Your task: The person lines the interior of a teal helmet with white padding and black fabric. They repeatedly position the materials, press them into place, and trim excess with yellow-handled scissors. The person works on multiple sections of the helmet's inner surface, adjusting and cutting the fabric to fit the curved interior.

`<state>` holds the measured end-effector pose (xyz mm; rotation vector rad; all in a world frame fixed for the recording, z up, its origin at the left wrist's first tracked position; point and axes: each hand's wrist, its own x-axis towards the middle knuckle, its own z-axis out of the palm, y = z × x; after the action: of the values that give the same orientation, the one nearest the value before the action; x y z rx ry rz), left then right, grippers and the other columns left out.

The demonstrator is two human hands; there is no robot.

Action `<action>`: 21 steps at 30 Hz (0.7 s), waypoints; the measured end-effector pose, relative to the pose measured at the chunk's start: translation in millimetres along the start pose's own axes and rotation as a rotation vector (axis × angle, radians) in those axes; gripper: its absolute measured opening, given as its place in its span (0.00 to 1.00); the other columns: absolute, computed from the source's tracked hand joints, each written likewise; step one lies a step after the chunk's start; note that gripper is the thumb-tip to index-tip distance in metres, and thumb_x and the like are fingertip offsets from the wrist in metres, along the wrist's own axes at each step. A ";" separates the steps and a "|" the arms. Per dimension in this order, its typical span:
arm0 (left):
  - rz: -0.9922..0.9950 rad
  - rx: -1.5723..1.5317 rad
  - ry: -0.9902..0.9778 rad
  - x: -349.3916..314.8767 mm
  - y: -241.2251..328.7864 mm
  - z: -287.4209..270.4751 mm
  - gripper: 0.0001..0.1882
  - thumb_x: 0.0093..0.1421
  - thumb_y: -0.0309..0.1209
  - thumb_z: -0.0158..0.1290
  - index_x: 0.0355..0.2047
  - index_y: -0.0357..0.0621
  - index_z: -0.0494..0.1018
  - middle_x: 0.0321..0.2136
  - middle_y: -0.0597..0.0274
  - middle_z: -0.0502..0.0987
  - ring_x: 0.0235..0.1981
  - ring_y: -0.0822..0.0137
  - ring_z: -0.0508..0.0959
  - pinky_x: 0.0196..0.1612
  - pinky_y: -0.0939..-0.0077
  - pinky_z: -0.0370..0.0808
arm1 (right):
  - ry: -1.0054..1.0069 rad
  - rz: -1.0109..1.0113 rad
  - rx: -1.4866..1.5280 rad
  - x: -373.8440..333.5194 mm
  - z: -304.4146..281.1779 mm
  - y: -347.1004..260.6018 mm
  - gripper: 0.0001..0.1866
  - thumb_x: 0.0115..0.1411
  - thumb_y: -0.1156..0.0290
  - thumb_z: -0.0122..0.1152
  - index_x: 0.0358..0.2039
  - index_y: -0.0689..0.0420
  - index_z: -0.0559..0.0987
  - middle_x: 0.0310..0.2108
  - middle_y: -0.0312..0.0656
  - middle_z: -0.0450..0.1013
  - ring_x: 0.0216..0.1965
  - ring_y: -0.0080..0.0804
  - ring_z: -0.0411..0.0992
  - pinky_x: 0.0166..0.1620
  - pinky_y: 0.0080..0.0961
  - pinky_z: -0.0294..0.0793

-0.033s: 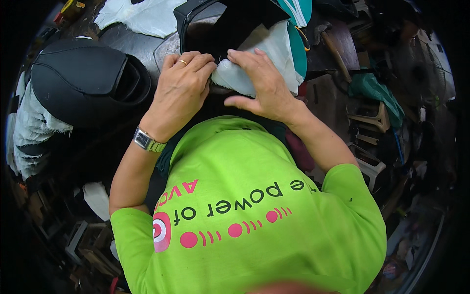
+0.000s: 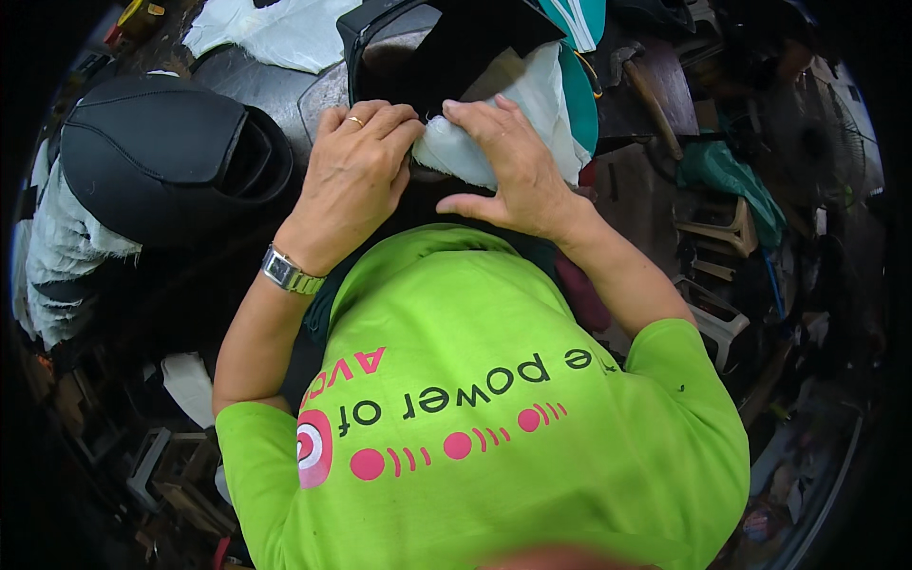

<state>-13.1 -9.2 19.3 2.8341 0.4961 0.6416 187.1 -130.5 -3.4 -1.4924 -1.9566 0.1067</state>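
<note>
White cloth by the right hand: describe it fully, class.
The white cloth looks thin and woven, its left end frayed. Its near part bulges; the rest spreads up and right, between a black panel and a teal piece. The right hand partly covers it; the left hand is at its frayed end.

One handled white cloth (image 2: 549, 100), one wristwatch (image 2: 290, 271), one ring (image 2: 355, 121), one hammer (image 2: 654, 109), one shirt (image 2: 494, 332)

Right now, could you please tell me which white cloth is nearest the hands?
The cloth reaching between left hand and right hand; the top cloth and far-left cloth lie farther off.
</note>
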 end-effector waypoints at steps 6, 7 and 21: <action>-0.117 -0.309 -0.075 2.4 3.8 3.7 0.21 0.54 0.23 0.62 0.49 0.45 0.79 0.51 0.63 0.80 0.54 0.60 0.77 0.53 0.63 0.67 | 0.059 0.031 0.006 -3.8 10.9 6.6 0.34 0.53 0.65 0.75 0.59 0.59 0.73 0.58 0.48 0.74 0.61 0.48 0.71 0.70 0.53 0.59; -0.126 -0.337 -0.070 2.6 3.5 3.6 0.20 0.55 0.24 0.61 0.50 0.45 0.79 0.50 0.63 0.80 0.54 0.60 0.77 0.53 0.63 0.67 | 0.087 0.018 0.018 -4.0 13.3 7.2 0.31 0.54 0.67 0.74 0.57 0.59 0.75 0.57 0.48 0.75 0.60 0.48 0.71 0.70 0.53 0.59; 0.042 0.059 0.041 2.6 15.0 10.7 0.04 0.54 0.26 0.59 0.31 0.43 0.79 0.34 0.65 0.79 0.41 0.65 0.81 0.42 0.70 0.72 | 0.282 0.233 0.188 -1.9 16.8 -8.7 0.32 0.47 0.80 0.76 0.54 0.57 0.76 0.47 0.46 0.75 0.52 0.44 0.73 0.56 0.33 0.74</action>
<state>-2.0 -23.3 14.6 2.8990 0.4705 0.7050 170.9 -129.9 -13.4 -1.5151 -1.5050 0.1666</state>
